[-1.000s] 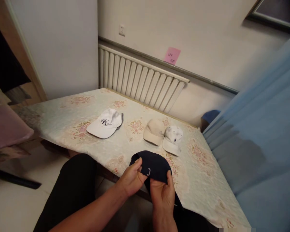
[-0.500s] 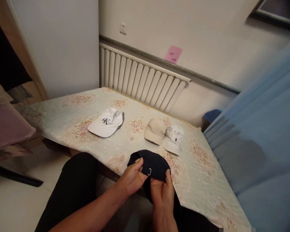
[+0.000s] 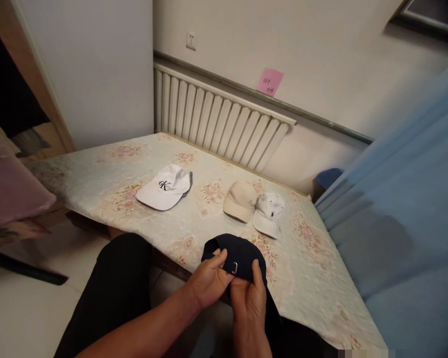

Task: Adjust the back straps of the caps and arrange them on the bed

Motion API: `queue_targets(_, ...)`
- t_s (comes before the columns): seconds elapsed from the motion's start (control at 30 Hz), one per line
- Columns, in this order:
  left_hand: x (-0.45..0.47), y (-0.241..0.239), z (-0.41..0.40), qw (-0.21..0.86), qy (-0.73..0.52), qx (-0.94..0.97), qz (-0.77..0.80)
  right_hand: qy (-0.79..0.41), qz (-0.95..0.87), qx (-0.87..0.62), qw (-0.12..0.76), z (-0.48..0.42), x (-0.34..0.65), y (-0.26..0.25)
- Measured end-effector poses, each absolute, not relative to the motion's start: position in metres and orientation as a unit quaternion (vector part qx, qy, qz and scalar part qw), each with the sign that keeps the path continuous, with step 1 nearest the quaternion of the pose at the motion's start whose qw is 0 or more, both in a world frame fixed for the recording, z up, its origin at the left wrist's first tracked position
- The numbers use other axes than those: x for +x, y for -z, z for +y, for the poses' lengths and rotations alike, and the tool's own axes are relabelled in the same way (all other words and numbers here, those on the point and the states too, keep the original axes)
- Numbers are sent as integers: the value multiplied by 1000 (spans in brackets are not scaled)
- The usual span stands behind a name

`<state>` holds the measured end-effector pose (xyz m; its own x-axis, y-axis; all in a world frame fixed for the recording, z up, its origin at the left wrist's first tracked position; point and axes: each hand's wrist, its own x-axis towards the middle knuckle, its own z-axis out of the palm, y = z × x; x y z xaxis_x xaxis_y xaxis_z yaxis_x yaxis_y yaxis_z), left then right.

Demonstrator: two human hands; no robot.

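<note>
Both hands grip a dark navy cap [image 3: 242, 248] above my lap, at the near edge of the bed-like surface. My left hand [image 3: 211, 278] pinches its left part, thumb on top. My right hand [image 3: 249, 293] holds the right side, thumb laid on the fabric and fingers underneath. A small silver metal clasp [image 3: 235, 268] shows on the cap between my hands. Beyond it lie a beige cap [image 3: 239, 199] and a white cap with a small dark emblem [image 3: 269, 214], side by side. Farther left rests a white cap with black letters [image 3: 168, 186].
A flowered cover [image 3: 216, 223] spreads over the low surface. Behind it a white radiator [image 3: 224, 117] lines the wall, with a pink note [image 3: 270, 82] above. A blue curtain [image 3: 403, 214] hangs on the right. Pink cloth [image 3: 15, 191] hangs at the left.
The navy cap has turned slightly and shifted a little right. My right thumb has moved inward from the cap's right edge. The other caps stay put.
</note>
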<state>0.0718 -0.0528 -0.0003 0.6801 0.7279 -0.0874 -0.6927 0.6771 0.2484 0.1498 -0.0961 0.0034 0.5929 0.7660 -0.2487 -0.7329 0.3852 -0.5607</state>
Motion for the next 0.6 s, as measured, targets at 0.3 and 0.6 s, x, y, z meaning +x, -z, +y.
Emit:
queue_targets(0.3,70,-2,-42,898,-411,96,123,-444,-49,-316,837,-93,157,-2)
queue_targets(0.6,64,-6,-41,906,-398,115,89,-423,-43,-332,842,-96,167,-1)
